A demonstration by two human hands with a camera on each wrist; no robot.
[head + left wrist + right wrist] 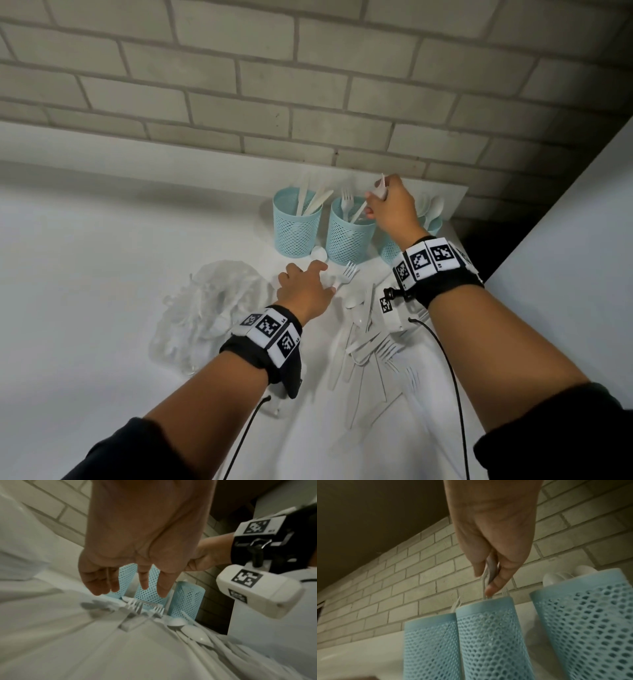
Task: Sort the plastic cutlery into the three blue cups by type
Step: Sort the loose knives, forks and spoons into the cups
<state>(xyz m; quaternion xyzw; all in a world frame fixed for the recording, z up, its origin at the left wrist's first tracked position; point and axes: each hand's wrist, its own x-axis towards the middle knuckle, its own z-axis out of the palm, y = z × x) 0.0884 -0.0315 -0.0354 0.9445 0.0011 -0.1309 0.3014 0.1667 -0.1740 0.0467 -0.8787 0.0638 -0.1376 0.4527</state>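
Both wrists frame the pile (373,346) on the table (102,274). My right hand (390,205) pinches a fork (485,586) over the middle cup (347,236); next I release. Left hand (305,287), fingers spread, reaches toward a loose fork (346,275).

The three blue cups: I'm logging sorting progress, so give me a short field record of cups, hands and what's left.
left cup: knives, standing upright
middle cup: forks
right cup: spoons, mostly hidden behind the wrist
right hand: grips white cutlery above the middle cup, type unclear
left hand: fingers relaxed, holds nothing, over a loose fork
unsorted pile: forks, spoons and knives on the white table
plastic bag: crumpled, left of the pile
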